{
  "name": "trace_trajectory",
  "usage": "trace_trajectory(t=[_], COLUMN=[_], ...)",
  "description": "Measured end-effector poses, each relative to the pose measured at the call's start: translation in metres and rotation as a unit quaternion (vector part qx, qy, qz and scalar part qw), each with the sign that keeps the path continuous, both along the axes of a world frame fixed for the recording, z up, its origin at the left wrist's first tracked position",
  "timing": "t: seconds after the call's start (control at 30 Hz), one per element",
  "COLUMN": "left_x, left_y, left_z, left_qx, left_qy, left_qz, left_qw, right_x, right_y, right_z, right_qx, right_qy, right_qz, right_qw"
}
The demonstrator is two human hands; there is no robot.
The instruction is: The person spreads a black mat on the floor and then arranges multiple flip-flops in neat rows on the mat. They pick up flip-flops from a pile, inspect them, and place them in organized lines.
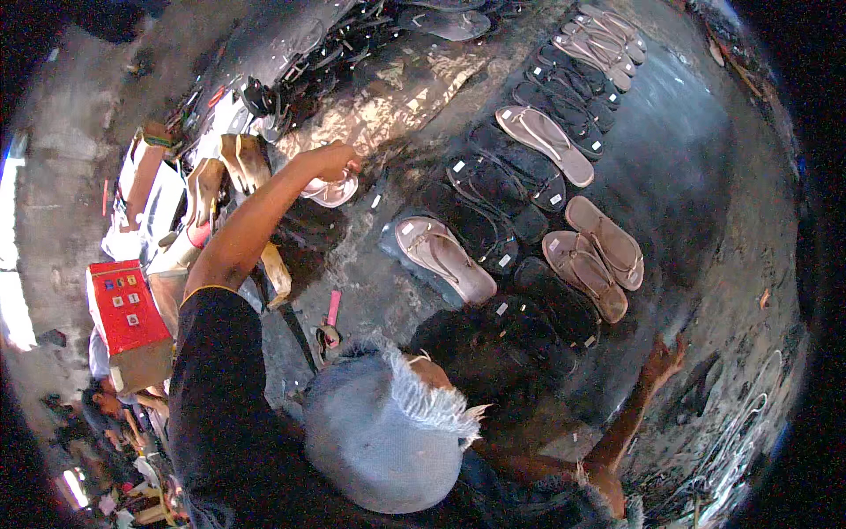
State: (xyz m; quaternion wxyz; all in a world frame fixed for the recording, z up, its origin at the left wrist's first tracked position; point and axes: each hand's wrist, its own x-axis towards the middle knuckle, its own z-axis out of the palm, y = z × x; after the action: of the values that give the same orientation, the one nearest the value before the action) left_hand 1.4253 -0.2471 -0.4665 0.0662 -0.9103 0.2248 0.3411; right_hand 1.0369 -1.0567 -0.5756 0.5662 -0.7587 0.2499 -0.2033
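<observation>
My left hand (333, 162) reaches forward at the left, its fingers curled over a pale pink sandal (331, 190). The sandal's rounded, strapped end shows below the hand; the rest is hidden. My right hand (663, 360) is low at the right, in shade, its fingers apart with nothing visible in them. It is nearest to two brownish-pink sandals (577, 264). Left of these lies another pink sandal (449, 260). Black sandals (498, 189) with small white labels run in rows toward the far right, with a pink one (546, 145) among them.
Wooden shoe lasts (204, 189) stand by my left forearm. A red-topped box (130, 304) is at the left, with another person (110, 410) beyond it. A pink-handled tool (334, 309) lies before my denim-covered knee (383, 432). Crumpled brown sheeting (388, 110) covers the floor ahead.
</observation>
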Motion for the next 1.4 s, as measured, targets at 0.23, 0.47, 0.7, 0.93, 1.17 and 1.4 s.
trace_trajectory(t=[0.23, 0.47, 0.7, 0.93, 1.17, 1.4], left_x=[-0.090, -0.149, -0.162, -0.160, -0.168, -0.158], left_y=[-0.103, -0.219, -0.287, -0.313, -0.328, -0.358], left_z=[0.142, 0.206, 0.201, 0.191, 0.174, 0.154], left_qx=[-0.315, -0.403, -0.486, -0.543, -0.613, -0.608], left_qy=[-0.266, -0.306, -0.282, -0.227, -0.116, -0.023], left_qz=[-0.062, -0.292, -0.308, -0.342, -0.275, 0.098], left_qw=[0.909, 0.812, 0.767, 0.733, 0.732, 0.788], right_x=[0.023, 0.129, 0.140, 0.131, 0.131, 0.117], right_y=[0.061, 0.229, 0.265, 0.252, 0.244, 0.245], right_z=[0.068, 0.192, 0.241, 0.244, 0.236, 0.140], right_qx=[-0.093, 0.149, -0.318, -0.373, -0.207, 0.265], right_qy=[0.095, -0.114, -0.277, -0.237, -0.158, -0.126], right_qz=[-0.075, 0.115, 0.254, 0.301, 0.396, 0.262], right_qw=[0.988, 0.976, 0.870, 0.845, 0.881, 0.920])
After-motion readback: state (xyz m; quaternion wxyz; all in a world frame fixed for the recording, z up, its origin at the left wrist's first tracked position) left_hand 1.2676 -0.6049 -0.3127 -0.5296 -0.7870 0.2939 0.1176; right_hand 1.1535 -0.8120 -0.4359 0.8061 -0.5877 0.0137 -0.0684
